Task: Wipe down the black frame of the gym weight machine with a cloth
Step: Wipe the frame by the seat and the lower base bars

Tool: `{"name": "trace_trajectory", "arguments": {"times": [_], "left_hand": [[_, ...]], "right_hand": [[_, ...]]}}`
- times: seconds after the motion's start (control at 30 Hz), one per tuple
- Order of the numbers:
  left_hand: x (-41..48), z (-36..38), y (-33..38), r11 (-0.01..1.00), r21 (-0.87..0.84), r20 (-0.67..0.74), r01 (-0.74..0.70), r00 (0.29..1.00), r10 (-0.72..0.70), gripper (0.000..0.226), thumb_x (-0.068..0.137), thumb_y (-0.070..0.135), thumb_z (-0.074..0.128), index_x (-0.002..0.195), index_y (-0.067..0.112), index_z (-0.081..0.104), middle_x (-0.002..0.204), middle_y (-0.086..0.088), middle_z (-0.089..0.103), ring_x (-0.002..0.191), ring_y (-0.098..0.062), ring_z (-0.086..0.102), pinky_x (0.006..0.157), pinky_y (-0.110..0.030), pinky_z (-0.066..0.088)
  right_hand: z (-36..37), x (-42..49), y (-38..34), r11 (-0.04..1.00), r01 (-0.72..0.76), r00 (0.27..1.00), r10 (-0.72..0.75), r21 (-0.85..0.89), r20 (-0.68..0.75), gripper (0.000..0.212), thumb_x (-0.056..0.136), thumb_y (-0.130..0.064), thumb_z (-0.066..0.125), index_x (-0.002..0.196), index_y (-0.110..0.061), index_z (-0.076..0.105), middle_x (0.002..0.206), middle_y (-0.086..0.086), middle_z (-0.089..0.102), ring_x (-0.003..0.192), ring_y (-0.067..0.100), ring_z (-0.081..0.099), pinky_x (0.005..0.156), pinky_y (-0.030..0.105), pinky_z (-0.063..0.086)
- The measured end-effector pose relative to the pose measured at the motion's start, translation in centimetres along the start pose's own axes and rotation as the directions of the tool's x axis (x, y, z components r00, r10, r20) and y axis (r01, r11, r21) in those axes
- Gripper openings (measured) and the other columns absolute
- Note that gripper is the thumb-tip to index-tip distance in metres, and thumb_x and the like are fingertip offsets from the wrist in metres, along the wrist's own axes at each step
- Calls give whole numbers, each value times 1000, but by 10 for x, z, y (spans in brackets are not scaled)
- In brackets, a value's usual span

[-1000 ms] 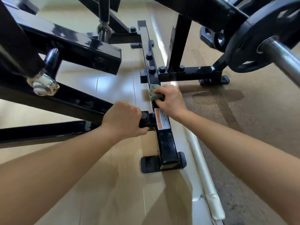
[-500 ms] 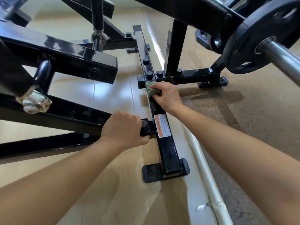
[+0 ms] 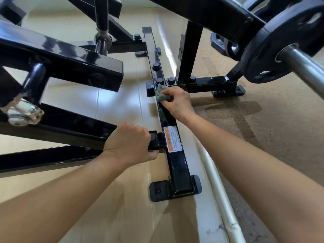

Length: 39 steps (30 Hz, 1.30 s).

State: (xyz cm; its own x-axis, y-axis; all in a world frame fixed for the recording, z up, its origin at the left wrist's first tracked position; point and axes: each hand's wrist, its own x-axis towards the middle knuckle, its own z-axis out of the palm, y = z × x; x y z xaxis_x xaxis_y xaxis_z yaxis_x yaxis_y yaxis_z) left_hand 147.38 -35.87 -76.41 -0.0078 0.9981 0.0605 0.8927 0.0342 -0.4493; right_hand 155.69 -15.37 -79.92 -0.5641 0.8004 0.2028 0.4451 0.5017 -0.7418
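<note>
A black floor rail of the weight machine frame runs from the near foot plate away toward the back. My right hand holds a small grey-green cloth against the top of the rail, just below the bolted joint with a cross bar. My left hand grips a black side bar where it meets the rail, next to an orange and white warning label.
Glossy black frame arms cross the left half above a pale wooden floor. A weight plate on a steel bar hangs at the upper right. A white strip borders the brown speckled floor on the right.
My right hand has slid the cloth up the rail, away from the warning label toward the bolted joint. My left hand has kept its grip on the side bar.
</note>
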Motion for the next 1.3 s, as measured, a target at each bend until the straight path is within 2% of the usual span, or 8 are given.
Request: {"name": "trace_trajectory", "arguments": {"times": [0.2, 0.43, 0.77, 0.9, 0.97, 1.03, 1.17, 1.3], "left_hand": [[-2, -2, 0, 999, -30, -27, -18, 999, 17, 76, 77, 83, 46, 56, 16, 16, 48, 5, 38, 42, -16, 36, 48, -26, 28], [-2, -4, -1, 996, -89, -10, -12, 1000, 11, 71, 75, 82, 52, 54, 23, 19, 45, 8, 29, 42, -15, 36, 47, -25, 26], [-2, -15, -1, 996, -82, 41, 46, 998, -43, 64, 79, 86, 41, 60, 26, 29, 58, 9, 46, 55, -14, 48, 52, -29, 31], [-2, -18, -3, 989, -119, 173, 84, 983, -62, 54, 80, 79, 42, 81, 27, 56, 75, 9, 59, 70, -14, 57, 63, -30, 43], [-2, -24, -9, 978, -194, 286, 71, 958, -13, 47, 82, 72, 45, 91, 28, 56, 84, 9, 60, 79, -15, 57, 70, -32, 40], [-3, -39, -16, 958, -282, 359, 45, 931, 61, 40, 84, 65, 49, 98, 28, 57, 88, 9, 60, 83, -16, 55, 70, -33, 37], [0, -91, -38, 948, -310, 163, -72, 978, 127, 38, 88, 55, 50, 115, 34, 65, 104, 10, 68, 99, -16, 61, 72, -31, 44], [26, -162, -69, 963, -218, -284, -157, 954, 92, 31, 88, 46, 56, 108, 29, 72, 100, 9, 70, 97, -17, 62, 81, -34, 49]], "right_hand": [[-30, -62, -6, 999, 38, 991, -33, -32, 129, 25, 82, -19, 77, 107, -17, 76, 114, 2, 65, 109, 20, 57, 98, 42, 49], [-57, -124, -21, 999, 26, 966, -20, -21, 259, 25, 77, -13, 81, 101, -14, 75, 107, 4, 59, 104, 21, 56, 93, 42, 53], [-90, -154, -36, 992, -119, 856, 125, -43, 501, 22, 76, -13, 86, 96, -13, 77, 103, -3, 61, 90, 17, 65, 74, 30, 62], [-103, -155, -39, 984, -130, 718, 176, -120, 673, 23, 75, -7, 83, 96, -16, 78, 101, -1, 70, 89, 14, 67, 76, 25, 58], [-116, -149, -41, 977, -161, 593, 211, -143, 777, 24, 77, -3, 81, 99, -14, 77, 95, -4, 73, 87, 11, 67, 78, 24, 57], [-129, -140, -40, 969, -217, 553, 224, -121, 803, 22, 80, -1, 77, 99, -12, 76, 92, -3, 73, 88, 13, 70, 78, 24, 58], [-163, -112, -39, 951, -303, 730, 189, 63, 656, 15, 85, -5, 73, 100, -7, 72, 99, 9, 74, 89, 21, 73, 77, 27, 59], [-203, -77, -57, 923, -204, 973, 155, 327, 171, 12, 82, -5, 75, 91, -13, 75, 85, 8, 72, 79, 24, 70, 71, 34, 59]]}}
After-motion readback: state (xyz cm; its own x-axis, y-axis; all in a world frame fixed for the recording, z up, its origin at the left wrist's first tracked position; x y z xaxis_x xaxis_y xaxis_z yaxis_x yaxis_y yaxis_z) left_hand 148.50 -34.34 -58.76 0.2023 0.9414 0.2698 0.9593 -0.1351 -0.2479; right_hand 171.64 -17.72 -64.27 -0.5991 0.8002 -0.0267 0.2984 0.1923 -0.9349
